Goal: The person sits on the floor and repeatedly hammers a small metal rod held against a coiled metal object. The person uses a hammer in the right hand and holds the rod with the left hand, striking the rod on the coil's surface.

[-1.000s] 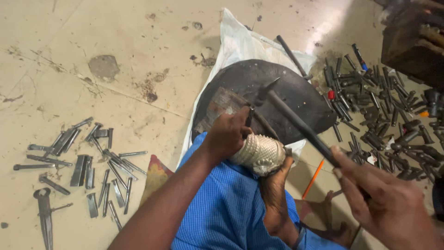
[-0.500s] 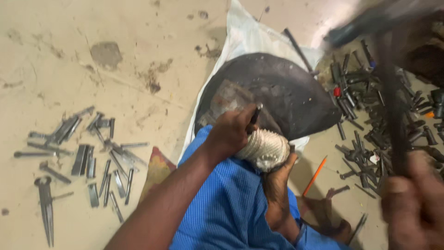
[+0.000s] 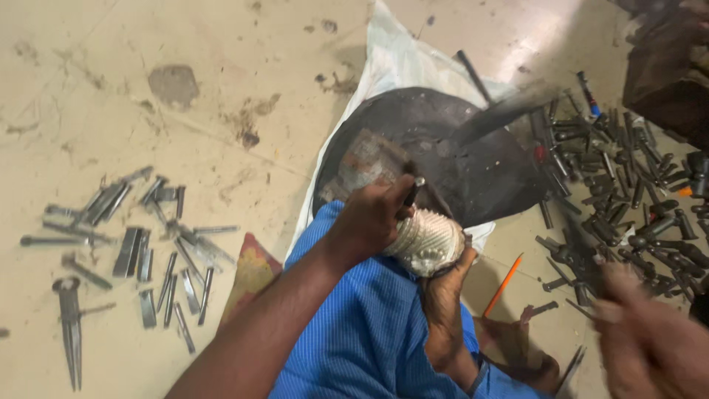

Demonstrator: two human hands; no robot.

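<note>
My left hand [image 3: 369, 219] grips a small dark chisel [image 3: 411, 191] and sets its tip against a white ribbed carved piece [image 3: 428, 241]. The piece rests against a bare foot [image 3: 443, 303] beside my blue-clad leg [image 3: 362, 332]. Low at the right, my right hand [image 3: 650, 343] is blurred by motion and closed on a long dark metal bar. The bar's far end [image 3: 502, 112] smears across the round dark slab [image 3: 480, 177].
The slab lies on a white sack [image 3: 406, 63]. Loose metal chisels and punches [image 3: 140, 244] are scattered on the floor at the left. A dense heap of dark tools [image 3: 628, 192] is at the right, with an orange pencil [image 3: 502, 284] nearby.
The bar in my right hand lay beside the white piece, then swung up high, and is now in fast motion again. My left hand stays on the chisel.
</note>
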